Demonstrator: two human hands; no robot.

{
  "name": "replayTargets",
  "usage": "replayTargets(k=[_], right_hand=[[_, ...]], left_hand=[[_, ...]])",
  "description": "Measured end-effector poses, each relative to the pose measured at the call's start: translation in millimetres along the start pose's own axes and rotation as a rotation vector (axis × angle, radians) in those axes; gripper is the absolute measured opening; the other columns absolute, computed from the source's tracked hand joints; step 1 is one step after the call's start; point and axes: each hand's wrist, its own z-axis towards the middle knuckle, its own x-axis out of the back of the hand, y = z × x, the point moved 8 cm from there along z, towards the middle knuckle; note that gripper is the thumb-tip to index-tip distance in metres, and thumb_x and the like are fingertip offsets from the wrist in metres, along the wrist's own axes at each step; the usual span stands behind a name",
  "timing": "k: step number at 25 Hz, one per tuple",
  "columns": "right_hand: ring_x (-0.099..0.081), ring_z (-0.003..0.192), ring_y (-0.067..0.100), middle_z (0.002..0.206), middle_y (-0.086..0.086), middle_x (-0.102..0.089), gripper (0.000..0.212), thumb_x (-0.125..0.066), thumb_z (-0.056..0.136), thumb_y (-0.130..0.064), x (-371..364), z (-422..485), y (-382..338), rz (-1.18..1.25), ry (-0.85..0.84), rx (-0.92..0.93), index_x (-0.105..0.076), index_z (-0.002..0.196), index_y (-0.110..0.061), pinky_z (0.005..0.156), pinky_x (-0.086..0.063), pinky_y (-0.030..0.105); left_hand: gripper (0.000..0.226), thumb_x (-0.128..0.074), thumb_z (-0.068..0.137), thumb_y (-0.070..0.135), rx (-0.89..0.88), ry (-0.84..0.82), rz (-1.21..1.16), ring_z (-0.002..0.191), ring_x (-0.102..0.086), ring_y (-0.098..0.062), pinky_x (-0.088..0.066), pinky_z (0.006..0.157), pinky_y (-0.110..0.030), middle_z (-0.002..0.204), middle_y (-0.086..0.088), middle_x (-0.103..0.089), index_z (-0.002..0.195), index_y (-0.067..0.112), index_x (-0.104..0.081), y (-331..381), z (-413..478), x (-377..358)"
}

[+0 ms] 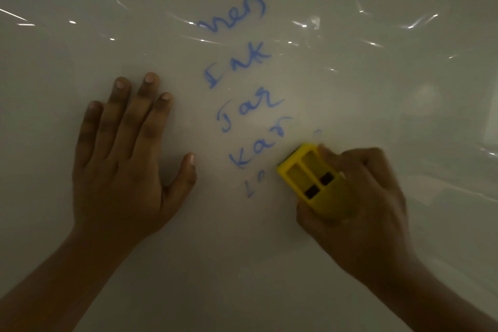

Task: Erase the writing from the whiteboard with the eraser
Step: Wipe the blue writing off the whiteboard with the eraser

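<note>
The whiteboard (377,94) fills the view, covered by a wrinkled clear film. Blue handwritten words (242,105) run down its middle in a column. The lowest word (252,186) is partly gone, with only its first strokes left. My right hand (358,202) grips a yellow eraser (310,178) and presses it flat on the board just right of that bottom word. My left hand (124,159) lies flat on the board with fingers spread, left of the writing, holding nothing.
Creases and bright glare streaks (310,24) cross the film in the upper half of the board. A pale reflection (490,116) shows at the right edge.
</note>
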Motion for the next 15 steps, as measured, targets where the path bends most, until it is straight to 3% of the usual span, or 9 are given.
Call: replayTargets(k=[2,6,10,15], right_hand=[[-0.059,0.086,0.029,0.105,-0.001,-0.050,0.064,-0.075,0.064,-0.039,-5.9,3.3,-12.5,0.018,-0.020,0.010,-0.059,0.123,-0.019,0.075,-0.051,0.044],[-0.055,0.081,0.025,0.103,-0.003,-0.052,0.058,-0.070,0.068,-0.045,-36.0,-22.1,-55.9,-0.086,-0.253,0.283,-0.059,0.121,-0.024,0.070,-0.040,0.035],[-0.058,0.082,0.029,0.100,0.000,-0.055,0.062,-0.071,0.060,-0.042,-21.4,3.1,-39.2,-0.064,-0.142,0.120,-0.060,0.118,-0.022,0.071,-0.047,0.040],[-0.055,0.079,0.026,0.099,-0.004,-0.055,0.058,-0.070,0.060,-0.046,-37.1,-16.3,-60.2,-0.125,-0.260,0.316,-0.061,0.114,-0.028,0.067,-0.042,0.036]], left_hand=[[0.070,-0.046,0.094,0.047,0.001,-0.003,0.001,0.158,-0.023,-0.025,-0.014,0.130,-0.041,0.167,-0.007,-0.032,0.156,0.016,-0.034,-0.7,0.1,0.2],[0.071,-0.045,0.094,0.048,0.002,-0.020,0.006,0.158,-0.023,-0.026,-0.016,0.129,-0.043,0.167,-0.007,-0.031,0.156,0.015,-0.034,-1.2,0.4,0.1],[0.070,-0.045,0.095,0.048,0.004,-0.023,0.019,0.158,-0.024,-0.026,-0.016,0.129,-0.042,0.167,-0.007,-0.031,0.156,0.014,-0.035,-0.1,0.4,0.7],[0.070,-0.045,0.095,0.048,-0.002,-0.027,0.009,0.158,-0.023,-0.026,-0.015,0.130,-0.041,0.167,-0.007,-0.031,0.156,0.014,-0.035,-0.1,1.8,0.8]])
